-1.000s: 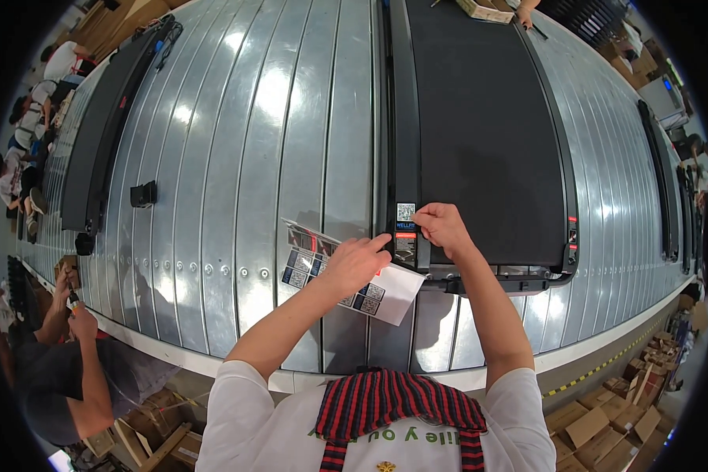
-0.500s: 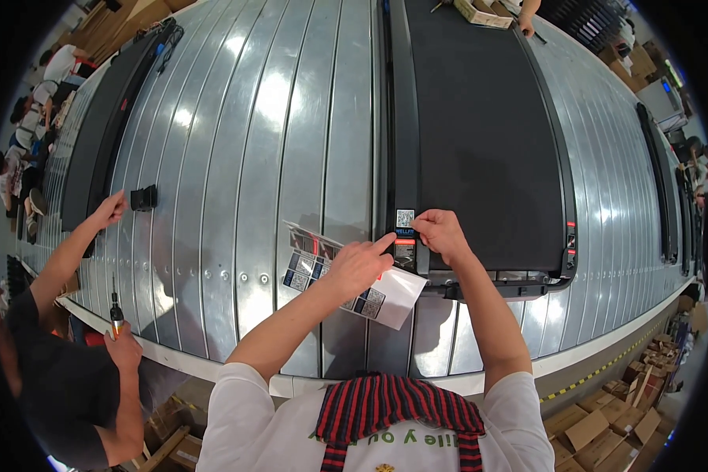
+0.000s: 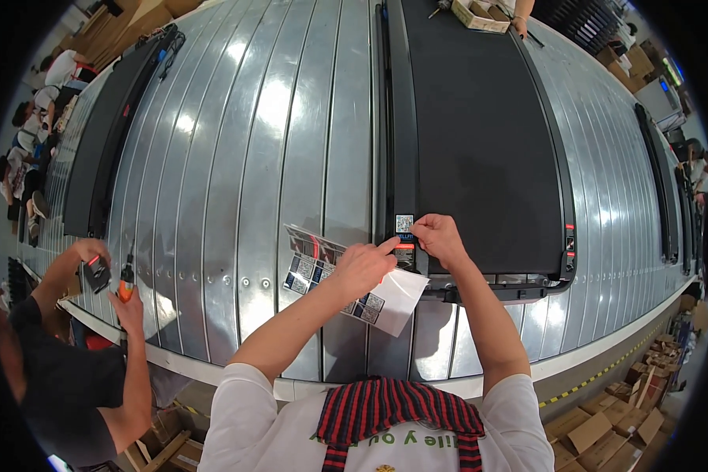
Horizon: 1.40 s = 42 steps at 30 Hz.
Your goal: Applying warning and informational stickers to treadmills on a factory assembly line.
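A treadmill with a black running belt (image 3: 484,134) lies in front of me, its side rail (image 3: 402,118) along the left. On the rail's near end is a small black label with a square code (image 3: 404,223), just beyond a red-topped warning label (image 3: 403,256). My right hand (image 3: 442,238) pinches the code label's right edge. My left hand (image 3: 359,266) points its index finger onto the label's lower part, while its other fingers are curled over sticker sheets (image 3: 300,271). These sheets, printed with several code labels, stick out on both sides of that hand; its grip underneath is hidden.
At left, a co-worker holds a black part (image 3: 97,273) and an orange-and-black power screwdriver (image 3: 126,277). Another treadmill (image 3: 102,141) lies beyond them. Another person's hand (image 3: 520,27) is near a small box (image 3: 481,16) at the far end. Cardboard boxes (image 3: 586,430) sit below the table at right.
The co-worker has picked up the black part from the table and drawn it toward the screwdriver, which has been raised. My hands stay at the label, nearly unmoved.
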Tool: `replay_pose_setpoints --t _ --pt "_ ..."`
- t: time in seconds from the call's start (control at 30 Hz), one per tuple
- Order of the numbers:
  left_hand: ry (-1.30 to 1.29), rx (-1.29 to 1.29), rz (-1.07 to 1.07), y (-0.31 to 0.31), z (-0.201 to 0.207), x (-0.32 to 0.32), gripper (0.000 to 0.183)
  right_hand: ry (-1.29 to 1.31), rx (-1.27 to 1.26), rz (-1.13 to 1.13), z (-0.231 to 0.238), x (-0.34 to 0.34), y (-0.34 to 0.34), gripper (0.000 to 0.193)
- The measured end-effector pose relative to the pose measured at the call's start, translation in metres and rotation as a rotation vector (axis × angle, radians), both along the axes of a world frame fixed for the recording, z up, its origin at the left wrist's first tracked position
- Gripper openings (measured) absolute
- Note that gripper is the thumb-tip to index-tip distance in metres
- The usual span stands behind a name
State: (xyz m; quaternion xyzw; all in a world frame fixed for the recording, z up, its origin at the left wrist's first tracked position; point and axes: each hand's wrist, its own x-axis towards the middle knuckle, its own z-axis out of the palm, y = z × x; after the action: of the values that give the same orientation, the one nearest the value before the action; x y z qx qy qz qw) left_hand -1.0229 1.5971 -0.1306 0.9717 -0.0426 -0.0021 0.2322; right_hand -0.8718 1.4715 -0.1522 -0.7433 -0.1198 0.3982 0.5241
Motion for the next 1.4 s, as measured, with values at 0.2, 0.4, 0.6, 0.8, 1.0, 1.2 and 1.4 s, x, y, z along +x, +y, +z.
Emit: replay_pose_setpoints --t 0.2,0.4,0.6,0.8,1.0,1.2,1.4 --pt "-0.014 0.016 0.025 -0.003 -0.003 0.001 0.013 -0.541 -0.258 0.17 0.014 -0.009 0.004 0.014" --pt "-0.016 0.012 0.05 -0.005 -0.006 0.0 0.014 -1.334 -0.159 0.391 0.024 -0.024 0.005 0.025" --pt "0.027 0.065 -0.082 -0.003 0.013 -0.035 0.008 -1.426 -0.178 0.559 0.004 -0.047 -0.012 0.033" --pt "-0.054 -0.015 -0.164 -0.037 0.058 -0.083 0.006 -1.565 -0.284 0.467 -0.002 -0.037 0.009 0.034" --pt "-0.096 -0.065 -0.176 -0.059 0.083 -0.13 0.007 -1.295 -0.24 0.663 0.048 -0.077 -0.023 0.022" --pt "-0.206 -0.175 -0.143 -0.081 0.083 -0.172 0.006 -0.63 0.649 0.391 0.233 -0.141 -0.059 0.016" --pt "-0.156 -0.168 -0.091 -0.098 0.088 -0.197 0.014 -0.489 1.546 0.81 0.382 -0.218 -0.135 0.022"
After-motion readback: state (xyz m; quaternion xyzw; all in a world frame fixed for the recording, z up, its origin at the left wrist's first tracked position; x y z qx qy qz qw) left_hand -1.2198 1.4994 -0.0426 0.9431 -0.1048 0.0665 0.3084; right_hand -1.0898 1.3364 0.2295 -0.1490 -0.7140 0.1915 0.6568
